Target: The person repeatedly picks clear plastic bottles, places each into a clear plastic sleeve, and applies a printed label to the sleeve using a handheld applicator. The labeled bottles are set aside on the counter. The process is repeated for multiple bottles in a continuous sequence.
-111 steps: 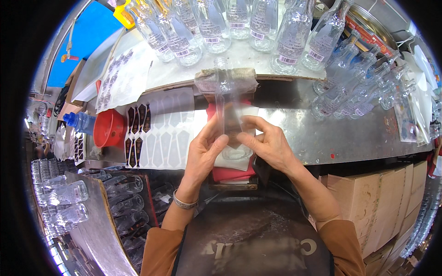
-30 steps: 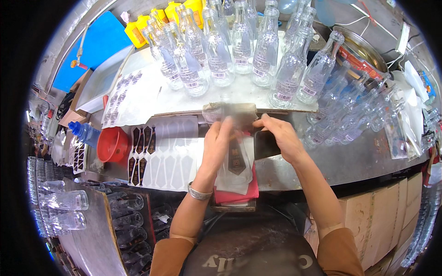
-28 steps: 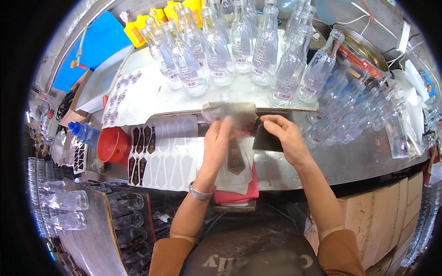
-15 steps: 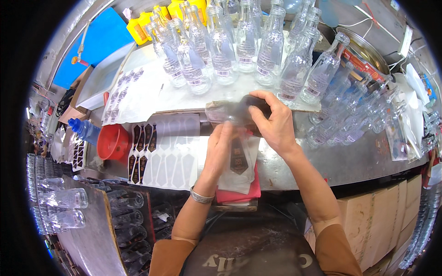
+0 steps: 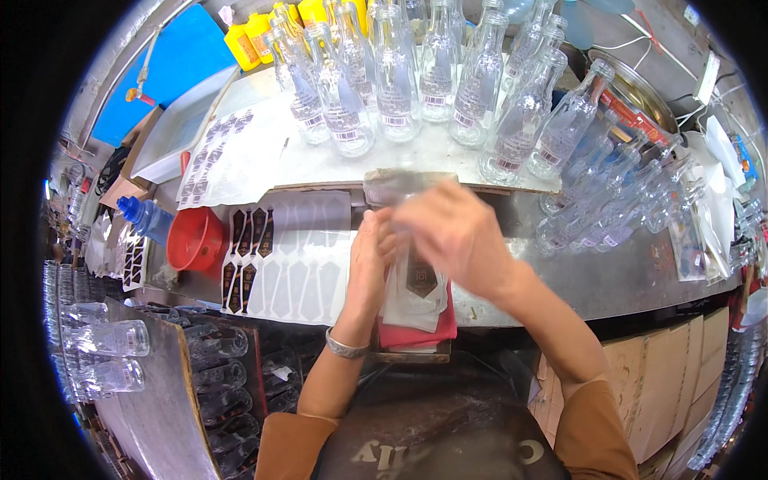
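A clear glass bottle [image 5: 414, 308] lies at the front of the bench, its base toward me. On its upper side is a dark tie-shaped label [image 5: 420, 278]. My left hand [image 5: 373, 254] is closed at the bottle's left side, near its neck. My right hand [image 5: 460, 236] is over the neck and upper label, smeared by motion, so its fingers cannot be read. Under the bottle is a folded red cloth [image 5: 440, 330]. Left of my left hand lies a label sheet [image 5: 300, 292], with several dark tie-shaped labels [image 5: 258, 232] on its left part and bare outlines elsewhere.
Several clear bottles [image 5: 396, 88] stand on the white raised surface beyond my hands; more [image 5: 596, 200] stand at the right. A greyish pad [image 5: 384, 186] lies at that surface's edge. A red bowl [image 5: 194, 244] and a blue-capped bottle [image 5: 144, 216] sit left. Cardboard boxes [image 5: 648, 384] are below right.
My right hand has come left and nearer, across the bottle's neck. The dark object it held is no longer visible. My left hand stays beside the bottle.
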`<act>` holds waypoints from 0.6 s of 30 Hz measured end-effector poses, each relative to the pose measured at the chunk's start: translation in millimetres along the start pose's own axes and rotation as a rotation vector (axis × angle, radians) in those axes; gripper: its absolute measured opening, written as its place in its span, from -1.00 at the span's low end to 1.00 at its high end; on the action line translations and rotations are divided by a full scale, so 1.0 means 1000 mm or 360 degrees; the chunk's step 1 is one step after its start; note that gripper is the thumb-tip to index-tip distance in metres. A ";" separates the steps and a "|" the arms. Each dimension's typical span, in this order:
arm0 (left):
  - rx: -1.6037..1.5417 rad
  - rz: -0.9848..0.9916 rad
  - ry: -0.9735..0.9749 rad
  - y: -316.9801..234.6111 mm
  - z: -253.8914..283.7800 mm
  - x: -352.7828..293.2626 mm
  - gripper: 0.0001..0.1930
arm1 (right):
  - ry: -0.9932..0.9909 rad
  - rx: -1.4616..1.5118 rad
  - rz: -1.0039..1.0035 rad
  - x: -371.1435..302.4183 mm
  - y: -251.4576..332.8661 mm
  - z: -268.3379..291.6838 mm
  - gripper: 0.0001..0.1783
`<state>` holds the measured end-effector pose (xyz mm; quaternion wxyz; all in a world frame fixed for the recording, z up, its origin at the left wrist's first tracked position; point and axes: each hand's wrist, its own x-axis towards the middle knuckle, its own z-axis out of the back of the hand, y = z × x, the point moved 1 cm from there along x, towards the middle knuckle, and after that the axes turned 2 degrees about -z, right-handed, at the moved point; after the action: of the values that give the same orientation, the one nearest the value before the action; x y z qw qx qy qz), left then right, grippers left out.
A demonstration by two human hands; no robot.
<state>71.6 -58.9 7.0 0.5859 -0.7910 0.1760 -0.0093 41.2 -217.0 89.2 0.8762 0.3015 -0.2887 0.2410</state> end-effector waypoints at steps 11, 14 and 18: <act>0.0193 -0.0144 -0.0083 -0.005 0.012 -0.006 -0.31 | -0.0117 0.0416 -0.0488 -0.028 -0.030 0.009 -0.75; 0.0221 -0.0155 -0.0110 -0.003 0.031 -0.017 -0.34 | 0.0183 0.0804 -0.0244 -0.073 0.002 0.012 -0.74; 0.0266 -0.0194 -0.0116 -0.010 0.019 -0.024 -0.37 | 0.0106 0.0688 -0.0492 -0.055 -0.013 0.008 -0.72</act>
<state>56.4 -32.0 15.2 0.6543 -0.7484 0.1047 -0.0307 6.7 -244.7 53.7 0.8269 0.5139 -0.1521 0.1700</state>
